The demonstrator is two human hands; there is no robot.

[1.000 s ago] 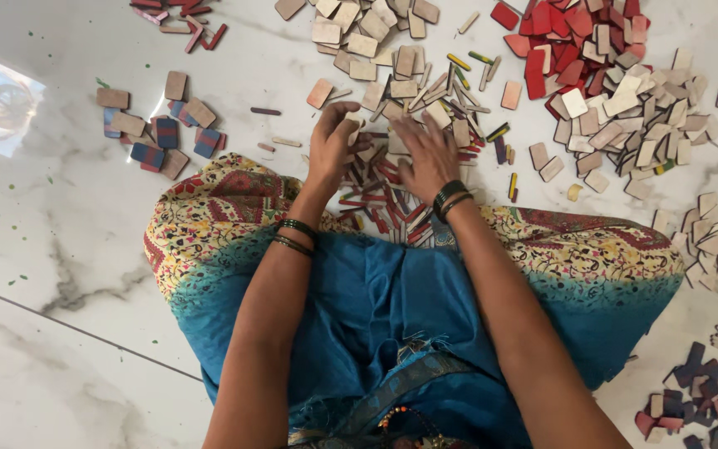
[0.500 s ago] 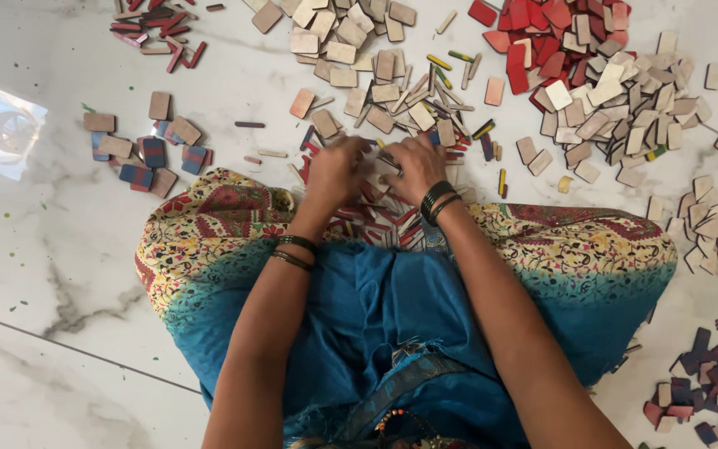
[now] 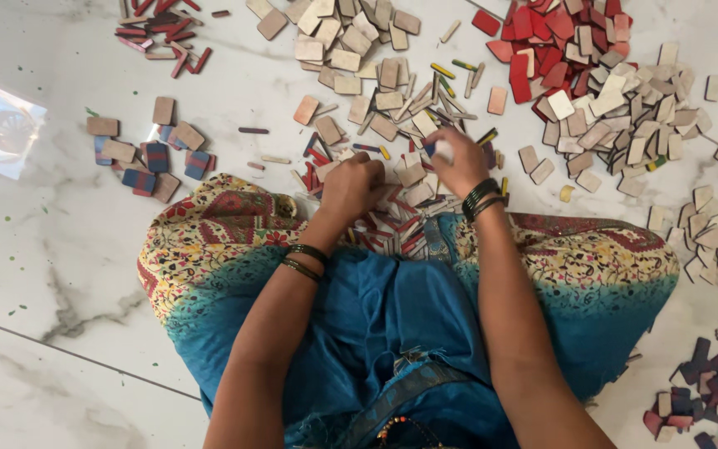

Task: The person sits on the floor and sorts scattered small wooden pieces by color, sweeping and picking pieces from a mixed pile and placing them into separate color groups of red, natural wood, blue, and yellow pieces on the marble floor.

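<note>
I sit on a white marble floor (image 3: pixel 60 249) with a blue cloth with a patterned border (image 3: pixel 209 249) over my lap. A mixed heap of small coloured sticks and wooden tiles (image 3: pixel 396 220) lies just in front of it. My left hand (image 3: pixel 351 187) is curled knuckles-up on this heap, fingers down among the pieces; whether it holds any is hidden. My right hand (image 3: pixel 456 160) is a little farther out and to the right, pinching a small pale piece (image 3: pixel 443 150) between fingers and thumb. Both wrists wear dark bangles.
Sorted piles ring me: tan tiles (image 3: pixel 351 41) ahead, red tiles (image 3: pixel 558 33) and pale tiles (image 3: pixel 625 116) at the far right, red sticks (image 3: pixel 159 37) at the far left, blue and brown tiles (image 3: pixel 147 150), a clear plastic bag (image 3: pixel 2 125), dark purple tiles (image 3: pixel 700 391).
Both hands were pressed together on the heap. My right hand has since moved outward and to the right with a pale piece; my left hand has stayed on the heap.
</note>
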